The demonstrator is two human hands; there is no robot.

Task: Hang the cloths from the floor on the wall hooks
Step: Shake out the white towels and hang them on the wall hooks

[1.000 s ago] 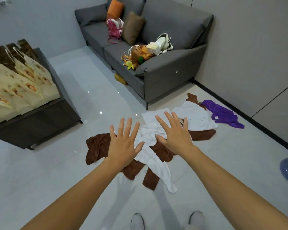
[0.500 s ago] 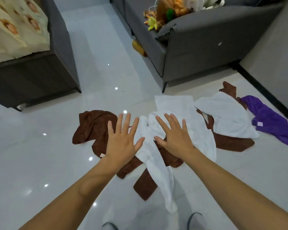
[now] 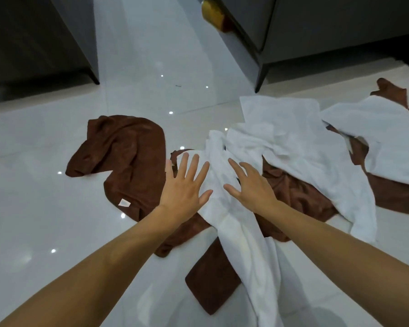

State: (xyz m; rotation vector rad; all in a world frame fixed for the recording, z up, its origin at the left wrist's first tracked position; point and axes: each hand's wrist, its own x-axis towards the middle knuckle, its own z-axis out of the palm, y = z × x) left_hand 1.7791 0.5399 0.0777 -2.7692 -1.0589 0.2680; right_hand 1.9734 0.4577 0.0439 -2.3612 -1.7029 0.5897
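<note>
Spread wide, holding nothing: left hand (image 3: 183,188), right hand (image 3: 252,190), over white towel (image 3: 243,246). Draped across brown towel (image 3: 128,156); likely to drag both up if grabbed mid-pile.

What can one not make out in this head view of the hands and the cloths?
Wall hooks: outside the head view entirely.
Brown cloths: number unclear; the white cloths cover their middle.
Yellow object: blurred, cut off by the top edge.
Left hand, right hand: touching the cloths or hovering, cannot tell.
</note>
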